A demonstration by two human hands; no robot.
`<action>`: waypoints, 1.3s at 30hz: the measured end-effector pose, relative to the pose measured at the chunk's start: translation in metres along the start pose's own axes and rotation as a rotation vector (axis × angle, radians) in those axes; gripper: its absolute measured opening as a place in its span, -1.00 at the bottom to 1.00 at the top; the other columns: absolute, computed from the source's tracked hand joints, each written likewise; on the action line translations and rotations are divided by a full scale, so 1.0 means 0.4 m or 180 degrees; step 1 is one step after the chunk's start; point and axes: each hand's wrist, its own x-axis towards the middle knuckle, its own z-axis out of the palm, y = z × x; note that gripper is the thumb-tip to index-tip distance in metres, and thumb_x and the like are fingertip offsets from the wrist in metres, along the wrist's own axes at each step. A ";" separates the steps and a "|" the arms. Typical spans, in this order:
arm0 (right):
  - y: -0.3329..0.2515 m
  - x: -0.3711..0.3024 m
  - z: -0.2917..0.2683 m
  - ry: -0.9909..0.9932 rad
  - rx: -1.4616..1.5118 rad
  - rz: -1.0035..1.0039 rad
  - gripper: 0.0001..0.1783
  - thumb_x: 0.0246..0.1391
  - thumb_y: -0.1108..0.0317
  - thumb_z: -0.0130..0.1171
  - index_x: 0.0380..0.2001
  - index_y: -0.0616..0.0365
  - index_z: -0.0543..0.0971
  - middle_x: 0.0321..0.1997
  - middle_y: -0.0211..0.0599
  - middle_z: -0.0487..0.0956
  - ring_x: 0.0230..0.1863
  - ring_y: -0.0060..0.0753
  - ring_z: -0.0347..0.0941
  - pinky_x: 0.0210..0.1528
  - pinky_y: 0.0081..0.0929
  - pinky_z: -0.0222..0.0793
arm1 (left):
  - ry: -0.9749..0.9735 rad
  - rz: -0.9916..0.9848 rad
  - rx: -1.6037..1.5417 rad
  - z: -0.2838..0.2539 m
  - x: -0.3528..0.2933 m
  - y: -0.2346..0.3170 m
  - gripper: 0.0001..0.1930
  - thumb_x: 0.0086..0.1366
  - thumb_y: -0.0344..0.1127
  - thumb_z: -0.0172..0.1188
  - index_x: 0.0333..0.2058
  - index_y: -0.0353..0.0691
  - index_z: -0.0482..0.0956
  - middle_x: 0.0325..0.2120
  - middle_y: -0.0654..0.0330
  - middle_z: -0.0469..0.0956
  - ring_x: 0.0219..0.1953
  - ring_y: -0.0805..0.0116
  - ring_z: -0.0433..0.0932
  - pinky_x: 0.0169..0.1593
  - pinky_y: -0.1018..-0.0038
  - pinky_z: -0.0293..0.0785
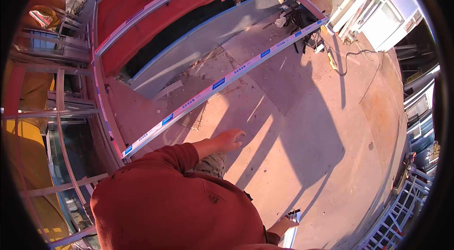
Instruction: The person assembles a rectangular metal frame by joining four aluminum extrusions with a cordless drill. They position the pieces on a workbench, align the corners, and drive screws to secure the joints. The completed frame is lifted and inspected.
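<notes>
My left hand [229,140] reaches out from a red sleeve over the floor, fingers loosely bent and apart, with nothing in it. It is nearest to a large pale window frame [191,103], apart from its near bar, which carries blue labels and printed protective film. At the bottom, my right hand [285,225] is closed around a white profile piece [290,237] with a bluish face. The lower part of that piece runs out of view, and a dark end shows above my fingers.
The frame rests over a red-covered work table [142,18]. Metal frames and glass [71,131] stand on the left. A round stool [318,0] and black cables [302,18] are at the back right; a yellow-ended cord [332,62] lies on the floor. A white ladder-like rack [402,207] is lower right.
</notes>
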 end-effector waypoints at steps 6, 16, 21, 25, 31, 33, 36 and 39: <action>0.053 -0.709 0.367 -0.1785 -0.1201 0.0423 -0.55 -0.01 -0.03 0.18 -0.21 0.11 0.49 -0.19 -0.23 0.49 -0.25 -0.23 0.47 -0.29 -0.29 0.47 | 0.0036 0.0646 -0.0417 -0.112 0.224 0.167 -0.56 0.20 -0.24 0.17 0.04 -0.23 0.40 -0.06 -0.02 0.48 -0.04 0.09 0.51 0.04 0.28 0.43; 0.155 -1.033 0.748 -0.5772 -0.3248 -0.0731 -0.59 -0.04 0.45 0.30 -0.12 0.28 0.40 -0.19 -0.21 0.54 -0.24 -0.45 0.50 -0.25 -0.50 0.46 | 0.0707 -0.0221 -0.2443 -0.136 0.462 0.325 -0.22 0.15 -0.11 0.29 0.22 -0.37 0.14 0.06 -0.08 0.40 0.04 0.16 0.47 0.08 0.30 0.42; 0.249 -1.275 0.883 -0.6971 -0.3671 -0.1442 -0.43 -0.15 0.32 0.41 -0.11 0.32 0.38 -0.24 -0.18 0.53 -0.26 -0.40 0.49 -0.20 -0.41 0.43 | 0.2476 -0.0330 -0.3171 -0.180 0.529 0.322 -0.21 0.12 -0.16 0.37 0.20 -0.30 0.11 0.00 0.04 0.38 0.09 0.30 0.39 0.06 0.24 0.46; 0.318 -1.393 0.925 -0.7701 -0.3931 -0.2056 -0.30 -0.20 0.24 0.41 -0.04 0.34 0.32 -0.18 0.00 0.51 -0.14 -0.11 0.51 -0.10 -0.27 0.41 | 0.3111 -0.1122 -0.3351 -0.326 0.477 0.384 -0.24 0.07 -0.15 0.41 0.12 -0.31 0.18 -0.05 0.05 0.41 -0.03 0.30 0.47 -0.03 0.24 0.52; 0.397 -1.560 0.907 -0.8719 -0.3417 -0.1689 -0.35 -0.14 0.22 0.28 -0.01 0.32 0.32 -0.11 0.14 0.52 -0.10 0.21 0.49 -0.07 -0.08 0.39 | 0.3722 -0.1113 -0.3427 -0.428 0.453 0.211 -0.52 0.10 -0.25 0.35 -0.08 -0.32 0.38 -0.30 0.07 0.53 -0.32 0.30 0.58 -0.28 0.31 0.58; 0.436 -1.591 0.943 -0.8941 -0.3115 -0.1187 -0.40 -0.13 0.26 0.24 -0.02 0.32 0.35 -0.12 0.13 0.52 -0.10 0.18 0.50 -0.08 -0.09 0.39 | 0.3412 -0.0603 -0.3866 -0.476 0.478 0.181 -0.57 0.12 -0.28 0.32 -0.10 -0.31 0.39 -0.37 0.07 0.53 -0.38 0.28 0.59 -0.31 0.32 0.57; 0.529 -1.611 0.948 -0.9075 -0.2611 -0.0972 -0.47 -0.11 0.35 0.14 -0.01 0.30 0.39 -0.22 -0.11 0.55 -0.17 -0.19 0.52 -0.14 -0.28 0.41 | 0.3159 -0.0333 -0.4124 -0.533 0.451 0.199 -0.68 0.23 -0.14 0.15 -0.29 -0.34 0.50 -0.49 0.03 0.57 -0.47 0.19 0.58 -0.32 0.31 0.54; 0.435 -1.718 0.891 -0.8925 -0.2823 0.1262 -0.54 -0.08 0.39 0.11 -0.03 0.25 0.46 -0.28 -0.35 0.53 -0.27 -0.53 0.43 -0.19 -0.49 0.37 | 0.2442 -0.0181 -0.4398 -0.590 0.367 0.200 -0.46 0.29 0.08 -0.06 -0.52 -0.36 0.56 -0.54 -0.01 0.59 -0.48 0.15 0.57 -0.29 0.31 0.52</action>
